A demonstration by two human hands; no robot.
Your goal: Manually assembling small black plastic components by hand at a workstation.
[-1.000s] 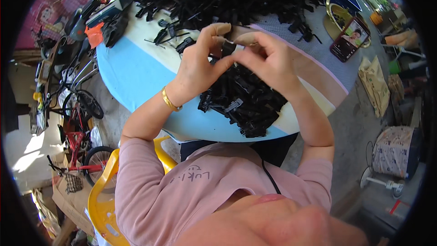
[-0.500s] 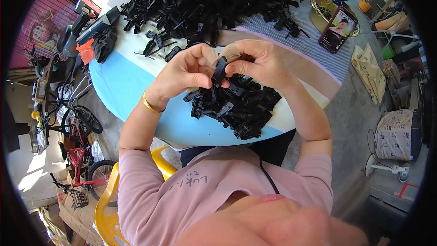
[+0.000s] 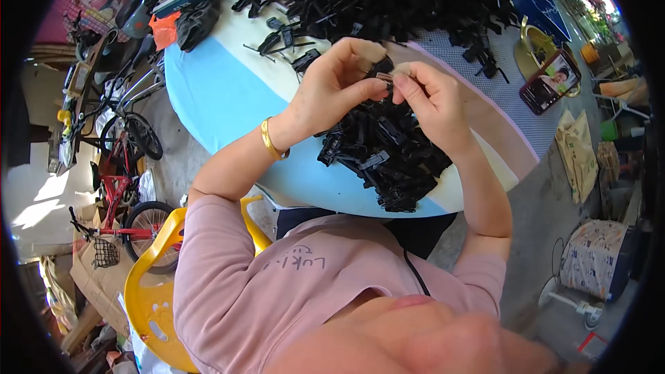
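Note:
My left hand [image 3: 331,90] and my right hand [image 3: 435,100] meet above the table, fingertips pinched together around a small black plastic part [image 3: 381,68]. The part is mostly covered by my fingers, so its exact kind is unclear. Beige wraps cover some of my fingertips. Below my hands lies a smaller heap of black plastic parts [image 3: 388,152], close to the table's near edge. A much larger pile of similar black parts [image 3: 374,0] spreads across the far side. Several loose ones [image 3: 277,38] lie left of it.
The round table [image 3: 215,111] has a striped blue, white and brown cover. At right, a phone [image 3: 553,84] leans by a gold pot [image 3: 532,55]. A black bag [image 3: 197,26] sits at the far left edge. A yellow chair [image 3: 156,305] and a red bicycle [image 3: 118,201] stand left.
The view has shifted, so the table appears moved right. My hands have gone farther from me, and the black part between them has turned and is more covered by my fingers.

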